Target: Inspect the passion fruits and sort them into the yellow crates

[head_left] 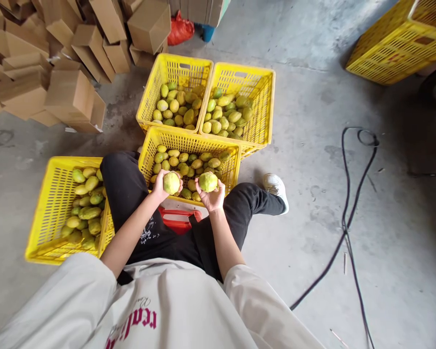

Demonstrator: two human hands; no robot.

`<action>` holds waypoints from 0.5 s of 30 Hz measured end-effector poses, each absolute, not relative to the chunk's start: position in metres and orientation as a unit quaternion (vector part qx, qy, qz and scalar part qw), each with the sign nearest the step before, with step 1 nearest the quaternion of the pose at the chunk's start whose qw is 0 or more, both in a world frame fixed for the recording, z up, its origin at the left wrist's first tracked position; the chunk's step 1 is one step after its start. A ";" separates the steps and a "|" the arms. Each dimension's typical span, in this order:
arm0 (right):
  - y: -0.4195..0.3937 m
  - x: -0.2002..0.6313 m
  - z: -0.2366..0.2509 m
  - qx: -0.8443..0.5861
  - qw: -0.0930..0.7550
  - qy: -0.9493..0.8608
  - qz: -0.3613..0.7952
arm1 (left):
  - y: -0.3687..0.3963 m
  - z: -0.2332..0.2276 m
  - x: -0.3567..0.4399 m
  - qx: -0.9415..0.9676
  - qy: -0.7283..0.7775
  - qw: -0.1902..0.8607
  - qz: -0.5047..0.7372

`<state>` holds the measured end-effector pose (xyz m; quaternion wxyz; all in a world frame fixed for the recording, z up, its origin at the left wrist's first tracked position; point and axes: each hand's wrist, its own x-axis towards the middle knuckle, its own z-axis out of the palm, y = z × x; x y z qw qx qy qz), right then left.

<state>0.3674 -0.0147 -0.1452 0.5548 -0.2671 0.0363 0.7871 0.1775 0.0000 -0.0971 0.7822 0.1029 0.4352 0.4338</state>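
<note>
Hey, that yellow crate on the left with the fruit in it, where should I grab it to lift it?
Grip the crate by its top rim on the two short ends, coming from above with both hands. The walls are open lattice and the rim is bare all round, while the loose fruit inside means it is best kept level.

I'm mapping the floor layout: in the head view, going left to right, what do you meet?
Cardboard boxes → yellow crate of fruit → left hand holding a fruit → right hand holding a fruit → white shoe → black cable → upturned yellow crate.
</note>
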 end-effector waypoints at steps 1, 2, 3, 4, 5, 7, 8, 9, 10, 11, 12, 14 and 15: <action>-0.015 0.367 -0.145 -0.268 0.553 0.035 0.788 | 0.000 -0.098 0.177 0.116 0.439 0.782 0.427; -0.015 0.367 -0.145 -0.269 0.552 0.033 0.788 | -0.001 -0.098 0.178 0.128 0.447 0.781 0.418; -0.015 0.367 -0.145 -0.271 0.551 0.028 0.789 | -0.002 -0.098 0.178 0.139 0.455 0.779 0.407; -0.015 0.367 -0.145 -0.270 0.552 0.022 0.789 | -0.002 -0.099 0.179 0.149 0.465 0.776 0.399; -0.015 0.367 -0.144 -0.265 0.553 0.014 0.790 | -0.003 -0.099 0.180 0.159 0.473 0.772 0.393; -0.016 0.367 -0.142 -0.243 0.553 -0.004 0.797 | -0.004 -0.100 0.181 0.178 0.486 0.759 0.395; -0.016 0.367 -0.141 -0.230 0.551 -0.013 0.802 | -0.004 -0.100 0.182 0.185 0.492 0.750 0.402; -0.017 0.367 -0.141 -0.219 0.547 -0.021 0.808 | -0.004 -0.101 0.182 0.189 0.500 0.739 0.411; -0.017 0.367 -0.140 -0.211 0.541 -0.027 0.814 | -0.004 -0.101 0.182 0.191 0.508 0.728 0.420; -0.017 0.366 -0.140 -0.209 0.535 -0.032 0.818 | -0.004 -0.102 0.182 0.190 0.517 0.716 0.428; -0.018 0.366 -0.140 -0.212 0.527 -0.036 0.822 | -0.003 -0.103 0.182 0.189 0.525 0.707 0.435; -0.019 0.365 -0.142 -0.230 0.513 -0.041 0.826 | -0.002 -0.104 0.180 0.184 0.541 0.693 0.440; -0.020 0.364 -0.143 -0.242 0.506 -0.042 0.827 | -0.002 -0.104 0.180 0.181 0.546 0.689 0.440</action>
